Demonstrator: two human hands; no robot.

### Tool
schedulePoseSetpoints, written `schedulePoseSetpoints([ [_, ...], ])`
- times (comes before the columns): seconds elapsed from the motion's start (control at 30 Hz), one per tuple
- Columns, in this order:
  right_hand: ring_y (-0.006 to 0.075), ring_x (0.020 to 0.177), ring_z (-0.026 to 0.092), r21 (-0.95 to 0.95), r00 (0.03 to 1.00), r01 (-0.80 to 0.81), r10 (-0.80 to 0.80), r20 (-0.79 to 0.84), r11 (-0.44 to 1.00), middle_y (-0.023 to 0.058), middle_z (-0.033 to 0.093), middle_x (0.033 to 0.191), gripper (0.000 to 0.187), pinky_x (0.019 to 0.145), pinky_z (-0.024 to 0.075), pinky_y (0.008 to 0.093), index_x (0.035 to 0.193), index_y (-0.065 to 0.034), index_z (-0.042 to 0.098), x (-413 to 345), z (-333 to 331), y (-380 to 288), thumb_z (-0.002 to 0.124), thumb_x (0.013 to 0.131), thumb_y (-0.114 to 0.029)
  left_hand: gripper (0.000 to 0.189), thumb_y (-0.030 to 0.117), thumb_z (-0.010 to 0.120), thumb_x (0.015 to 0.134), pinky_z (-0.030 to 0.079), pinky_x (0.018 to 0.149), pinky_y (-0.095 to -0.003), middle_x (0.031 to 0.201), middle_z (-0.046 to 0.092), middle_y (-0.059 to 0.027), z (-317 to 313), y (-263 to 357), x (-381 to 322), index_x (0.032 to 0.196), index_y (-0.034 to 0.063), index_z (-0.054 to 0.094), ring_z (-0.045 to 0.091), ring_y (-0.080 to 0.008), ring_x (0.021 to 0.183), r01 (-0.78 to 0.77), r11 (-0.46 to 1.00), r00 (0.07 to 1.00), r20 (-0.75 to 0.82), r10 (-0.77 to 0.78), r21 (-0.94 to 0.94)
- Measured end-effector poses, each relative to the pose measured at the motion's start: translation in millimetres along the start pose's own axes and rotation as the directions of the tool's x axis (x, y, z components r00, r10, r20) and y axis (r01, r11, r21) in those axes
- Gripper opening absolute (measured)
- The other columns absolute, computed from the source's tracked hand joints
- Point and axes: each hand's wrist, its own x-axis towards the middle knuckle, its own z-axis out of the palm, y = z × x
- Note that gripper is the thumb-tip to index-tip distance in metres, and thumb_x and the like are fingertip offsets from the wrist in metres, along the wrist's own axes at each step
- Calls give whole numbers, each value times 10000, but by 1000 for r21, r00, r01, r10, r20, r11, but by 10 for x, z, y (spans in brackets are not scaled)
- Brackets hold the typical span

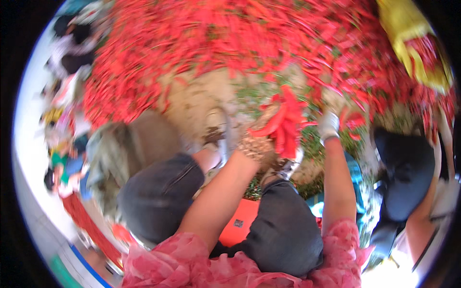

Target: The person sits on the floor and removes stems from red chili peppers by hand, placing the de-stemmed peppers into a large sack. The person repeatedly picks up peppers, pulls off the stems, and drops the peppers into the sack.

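Observation:
My left hand, in what looks like a tan textured glove, grips a bunch of long red chili peppers in front of my knees. The peppers fan upward and downward past the fingers. To its right, my right hand wears a glove with a white cuff and reaches to the near edge of a large heap of red chili peppers. Motion blurs its fingers, so whether they hold a pepper is unclear. Green stems and leaves lie on the ground below and between the hands.
A yellow sack with peppers in its mouth lies at the upper right. Another person's dark-clad knee is close on my right. A filled greyish sack stands at my left. Several people sit along the far left. Under me is an orange-red seat.

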Motion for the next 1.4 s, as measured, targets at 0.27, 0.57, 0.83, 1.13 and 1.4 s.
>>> schedulePoseSetpoints([
  [0.27,146,837,597,570,946,-323,235,225,755,76,672,939,195,764,473,284,1022,8,662,-43,-717,-628,647,864,-104,687,571,486,866,501,851,-502,1178,566,-202,2194,1365,-1811,1277,22,439,596,-344,989,-606,726,760,505,409,324],
  [0.57,147,852,603,802,958,-285,129,257,524,88,661,1012,180,772,482,270,1055,37,620,-88,-247,-290,595,891,-33,640,252,688,843,493,886,-357,1203,554,-112,1690,2321,-4293,1372,70,377,573,-238,1039,-316,30,414,109,904,948],
  [0.83,151,863,597,848,970,-231,180,163,477,73,657,1007,170,797,465,265,1037,22,643,-382,-683,-340,604,890,-54,597,219,703,818,461,924,-315,1212,594,-91,1796,2409,-3739,1334,42,461,592,-202,1072,453,-418,561,113,820,787],
  [1.13,139,897,554,952,950,-303,92,298,48,46,654,952,193,834,426,289,991,-27,675,-339,-1534,-1610,585,884,-161,485,264,721,819,443,930,-365,1086,631,-115,1413,974,-254,1219,44,558,553,-200,1087,133,-235,911,-212,-354,963],
  [1.4,118,644,581,869,863,-489,108,494,-75,73,671,826,73,611,486,245,856,1,662,-742,-844,-965,683,821,-59,233,158,582,863,492,755,-438,950,637,-226,-239,-72,230,1076,63,591,612,-374,882,-143,-699,928,-151,-341,701],
])
